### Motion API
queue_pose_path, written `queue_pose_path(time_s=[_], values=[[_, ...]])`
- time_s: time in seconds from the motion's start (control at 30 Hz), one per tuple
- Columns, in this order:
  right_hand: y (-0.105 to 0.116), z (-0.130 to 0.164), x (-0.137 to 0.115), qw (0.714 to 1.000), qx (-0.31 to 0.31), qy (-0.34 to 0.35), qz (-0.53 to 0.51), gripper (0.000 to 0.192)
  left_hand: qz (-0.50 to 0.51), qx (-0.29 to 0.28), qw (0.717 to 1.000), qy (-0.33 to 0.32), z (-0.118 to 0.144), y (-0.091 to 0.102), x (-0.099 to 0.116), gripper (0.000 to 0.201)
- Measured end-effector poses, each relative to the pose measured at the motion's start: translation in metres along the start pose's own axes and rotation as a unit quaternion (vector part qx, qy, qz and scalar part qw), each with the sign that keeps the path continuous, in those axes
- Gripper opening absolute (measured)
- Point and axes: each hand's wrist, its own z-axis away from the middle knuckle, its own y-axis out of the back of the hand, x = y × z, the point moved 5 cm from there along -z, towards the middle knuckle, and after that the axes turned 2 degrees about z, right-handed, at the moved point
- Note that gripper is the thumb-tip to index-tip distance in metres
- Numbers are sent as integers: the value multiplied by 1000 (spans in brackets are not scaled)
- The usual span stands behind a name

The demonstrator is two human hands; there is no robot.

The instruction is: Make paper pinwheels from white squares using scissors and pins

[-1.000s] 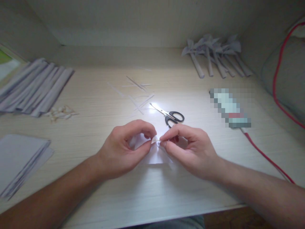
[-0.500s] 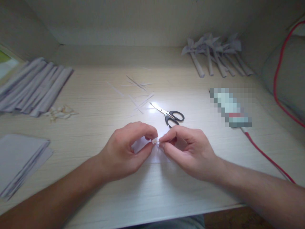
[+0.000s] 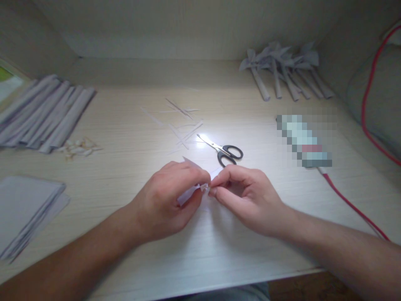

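Note:
Near the front middle of the table, my left hand [image 3: 175, 198] is closed on a sheet of white paper [image 3: 189, 195], whose corners stick out above and below the fingers. My right hand [image 3: 247, 198] pinches with thumb and index finger at a small whitish, partly clear piece [image 3: 205, 188], right where the left fingertips meet the paper. The fingers hide most of that piece, so its kind cannot be made out. Just beyond the right hand lie scissors [image 3: 222, 149] with black handles, blades slightly apart and pointing away to the left.
Thin paper strips [image 3: 181, 125] lie behind the scissors. At left are rolled paper tubes [image 3: 53, 113], a pile of small pale pieces [image 3: 79, 148] and folded paper sheets [image 3: 29, 213]. Paper pinwheels on tubes [image 3: 282, 71] sit back right, near a blurred-out device [image 3: 303, 140] with a red cable [image 3: 354, 207].
The paper has lifted and bunched up into my left hand, with a corner now showing above it. Both hands stay close together at nearly the same spot.

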Motion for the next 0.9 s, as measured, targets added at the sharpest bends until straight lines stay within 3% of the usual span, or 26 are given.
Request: queue_pose_path(time_s=[0.33,0.53,0.9], values=[[0,-1,-2,1000,-9,15,-19,5,-16,-23,999,33,2,-1,2,29],[1,-3,1,998,11,-10,-66,6,-71,37,995,58,-3,10,2,10],[1,-2,-2,1000,4,15,-23,5,-114,-15,992,51,-5,8,4,10]])
